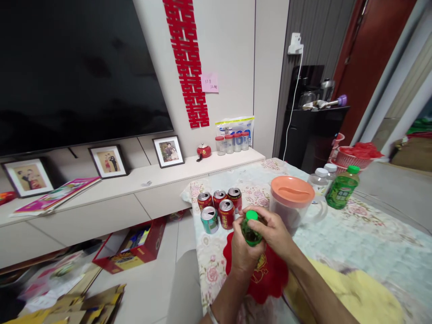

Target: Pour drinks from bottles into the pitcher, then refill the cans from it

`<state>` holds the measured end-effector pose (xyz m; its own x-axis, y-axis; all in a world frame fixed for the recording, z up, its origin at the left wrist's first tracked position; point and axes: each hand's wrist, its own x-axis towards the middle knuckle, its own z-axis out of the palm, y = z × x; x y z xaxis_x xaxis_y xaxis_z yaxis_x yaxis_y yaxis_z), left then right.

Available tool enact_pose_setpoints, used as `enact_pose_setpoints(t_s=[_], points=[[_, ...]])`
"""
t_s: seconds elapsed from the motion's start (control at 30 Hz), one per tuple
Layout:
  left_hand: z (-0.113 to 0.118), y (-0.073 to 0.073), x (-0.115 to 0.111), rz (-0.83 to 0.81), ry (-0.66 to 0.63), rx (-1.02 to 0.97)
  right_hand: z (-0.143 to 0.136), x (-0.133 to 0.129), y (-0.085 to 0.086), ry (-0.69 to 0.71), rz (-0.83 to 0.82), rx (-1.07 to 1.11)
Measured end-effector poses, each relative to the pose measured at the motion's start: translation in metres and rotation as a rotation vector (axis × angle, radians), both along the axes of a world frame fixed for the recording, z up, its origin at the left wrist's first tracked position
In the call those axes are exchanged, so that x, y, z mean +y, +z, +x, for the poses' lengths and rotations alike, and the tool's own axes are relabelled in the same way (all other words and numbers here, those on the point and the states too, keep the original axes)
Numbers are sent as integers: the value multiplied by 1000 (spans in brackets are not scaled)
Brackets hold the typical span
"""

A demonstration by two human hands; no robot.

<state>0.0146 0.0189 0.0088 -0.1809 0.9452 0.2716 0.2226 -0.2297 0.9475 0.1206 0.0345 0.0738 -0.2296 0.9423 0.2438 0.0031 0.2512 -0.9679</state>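
A green plastic drink bottle (pixel 252 234) with a bright green cap stands between my two hands, over a red scalloped mat (pixel 270 281). My left hand (pixel 245 252) is wrapped round the bottle's body. From the other side my right hand (pixel 275 228) grips it too, its thumb near the cap; some of the fingers are hidden. Just beyond, to the left, several opened drink cans stand grouped, among them a red can (pixel 227 215) and a teal can (pixel 209 220). Right behind my right hand is a clear pitcher (pixel 286 211) with an orange lid.
Another green bottle (pixel 342 189) and white-capped clear jars (pixel 320 180) stand at the table's right. A yellow cloth (pixel 354 292) lies by my right forearm. Left of the flowered tablecloth (pixel 212 252), a red box (pixel 135 247) sits on the floor below the cabinet (pixel 189 177).
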Motion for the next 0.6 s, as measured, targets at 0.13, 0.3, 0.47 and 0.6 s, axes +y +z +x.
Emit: enact_pose_setpoints(t_s=[0.13,0.3,0.47,0.6], points=[[-1,-5,-4,0,41,30,-19,-17,-10,-244,-1,-23],[-6,-8,-4,-2,9,44,-9,-10,-6,-34,0,-12],[-4,-5,1,9,5,99,22,15,1,282,-46,43],[0,-3,2,15,9,74,17,14,-2,193,-40,66]])
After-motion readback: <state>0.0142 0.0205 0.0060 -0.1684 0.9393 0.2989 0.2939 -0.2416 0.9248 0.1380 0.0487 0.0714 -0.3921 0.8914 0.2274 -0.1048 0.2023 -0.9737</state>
